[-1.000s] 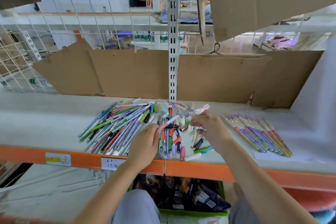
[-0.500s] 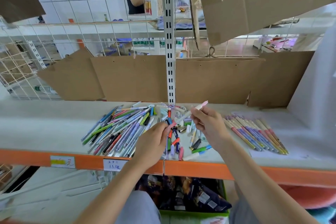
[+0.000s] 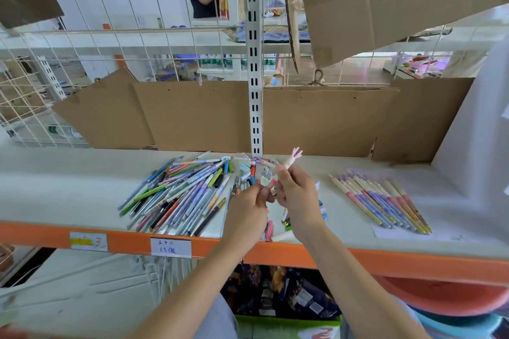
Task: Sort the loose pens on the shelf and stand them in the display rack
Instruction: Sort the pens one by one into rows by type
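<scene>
Pink-tipped and pale, one pen (image 3: 292,159) is standing tilted in our right hand (image 3: 296,195), pinched near its lower end, likely so we are reading its kind before grouping it. Our left hand (image 3: 248,210) is curling beside it; whether it is gripping anything, we cannot tell. Beneath both, the loose pile (image 3: 181,192) is fanning toward the shelf's (image 3: 55,190) front edge, while a matched row (image 3: 382,198) is lying toward the right end. No display rack is showing.

One head-worn view looks forward and down, close over the shelf (image 3: 68,187), its edges seemingly warped.
</scene>
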